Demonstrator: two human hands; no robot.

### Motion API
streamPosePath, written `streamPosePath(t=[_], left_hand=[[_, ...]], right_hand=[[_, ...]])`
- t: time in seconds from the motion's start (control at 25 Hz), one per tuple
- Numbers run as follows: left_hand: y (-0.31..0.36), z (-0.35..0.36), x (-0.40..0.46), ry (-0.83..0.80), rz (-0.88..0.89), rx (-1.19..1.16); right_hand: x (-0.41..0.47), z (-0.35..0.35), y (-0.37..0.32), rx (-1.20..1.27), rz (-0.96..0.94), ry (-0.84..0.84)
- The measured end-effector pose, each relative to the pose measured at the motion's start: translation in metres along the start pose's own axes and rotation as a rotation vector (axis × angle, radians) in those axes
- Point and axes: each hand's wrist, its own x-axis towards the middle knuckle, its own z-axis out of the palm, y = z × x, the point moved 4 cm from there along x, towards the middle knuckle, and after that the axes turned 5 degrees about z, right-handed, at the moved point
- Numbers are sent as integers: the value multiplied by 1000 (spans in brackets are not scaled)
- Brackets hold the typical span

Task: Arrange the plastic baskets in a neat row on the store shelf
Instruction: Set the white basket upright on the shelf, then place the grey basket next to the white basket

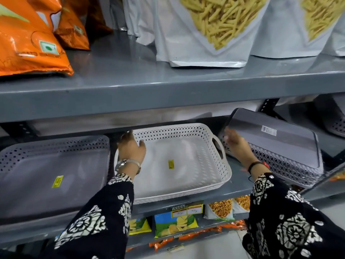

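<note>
A white lattice basket [188,176] sits in the middle of the grey shelf [240,186], turned slightly askew. My left hand [130,148] grips its far left rim. To the left lies a grey lattice basket [37,176], flat on the shelf. On the right, a stack of grey baskets [276,144] is upside down and tilted, bottom up with a white label. My right hand [237,143] holds that stack at its left edge, beside the white basket's handle [218,146].
The upper shelf [130,86] hangs low over the baskets and carries orange snack bags [31,38] and white snack pouches [205,30]. More grey baskets [336,122] stand at the far right. Snack packets [175,223] fill the shelf below.
</note>
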Motion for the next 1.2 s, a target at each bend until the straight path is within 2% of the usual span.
streamPosePath(t=[0.12,0.28,0.48,0.64,0.76,0.84,0.96,1.08,1.2], left_hand=[[59,30,-3,-88,282,63],[147,85,-20,-188,435,95],[230,161,-19,-348,383,-33],[259,209,-3,-470,368,114],[264,225,9,-449,338,160],[265,231,14,-396,300,129],[261,246,14,-479,128,38],[250,258,15,-545,-7,7],[245,255,13,-591,-103,-92]], right_hand=[[-7,-44,5,56,5,156],[-12,-112,46,-61,113,317],[9,-191,114,-132,177,391],[29,-219,162,5,334,443],[41,-214,187,153,511,428],[46,-203,201,193,551,384],[54,-197,215,265,581,351],[65,-195,235,440,712,341],[69,-202,232,415,663,323]])
